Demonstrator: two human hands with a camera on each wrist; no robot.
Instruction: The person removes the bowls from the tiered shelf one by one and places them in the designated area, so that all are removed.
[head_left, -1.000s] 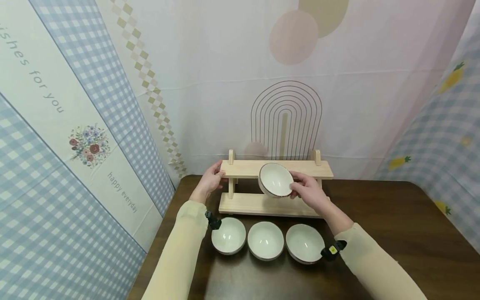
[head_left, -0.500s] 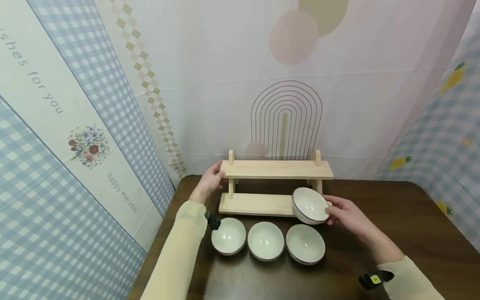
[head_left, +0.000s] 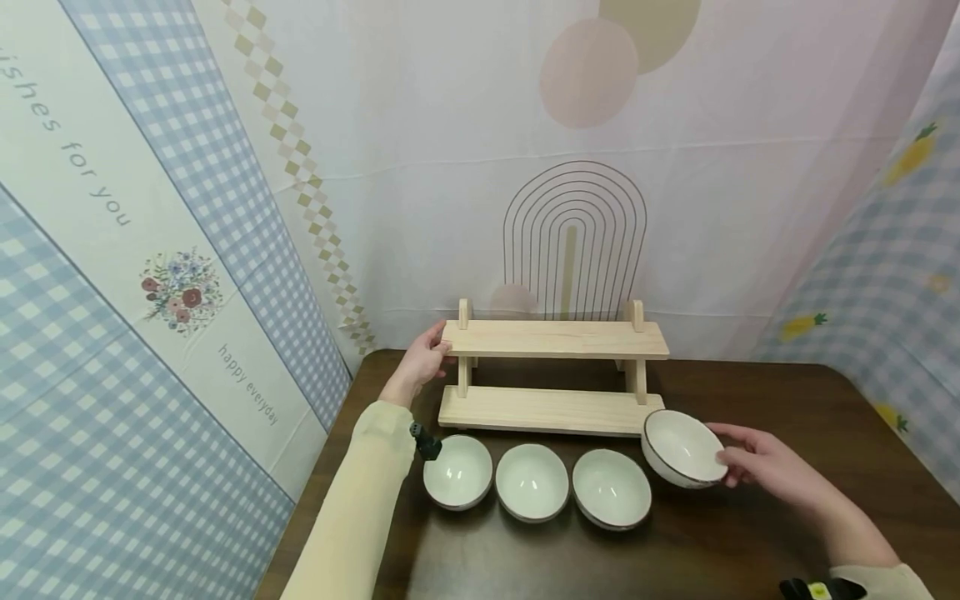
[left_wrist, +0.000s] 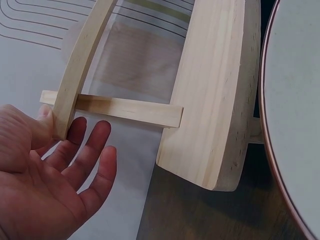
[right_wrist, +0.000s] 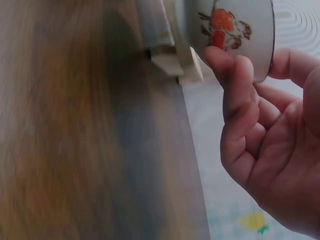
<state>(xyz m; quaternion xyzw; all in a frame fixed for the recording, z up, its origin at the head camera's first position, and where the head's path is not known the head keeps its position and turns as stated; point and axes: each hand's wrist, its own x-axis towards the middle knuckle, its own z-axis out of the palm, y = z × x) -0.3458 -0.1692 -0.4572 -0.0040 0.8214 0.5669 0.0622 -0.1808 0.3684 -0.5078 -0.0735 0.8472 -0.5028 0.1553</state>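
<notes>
My right hand pinches the rim of a white bowl with a dark edge, thumb inside and fingers outside. The bowl is slightly tilted, just right of the row of bowls. Orange and brown painting shows on the bowl's outer side in the right wrist view. At the left end of a two-tier wooden shelf, my left hand grips the upper board between thumb and fingers. In the left wrist view the left hand has its thumb on the board's end, with other fingers loosely curled below.
Three white bowls stand in a row before the shelf: a left bowl, a middle bowl and a right bowl. The dark wooden table extends to the right. A printed cloth hangs behind it.
My right hand has carried the bowl from in front of the upper shelf board down and to the right, beside the row of bowls. The left hand stays on the shelf's end.
</notes>
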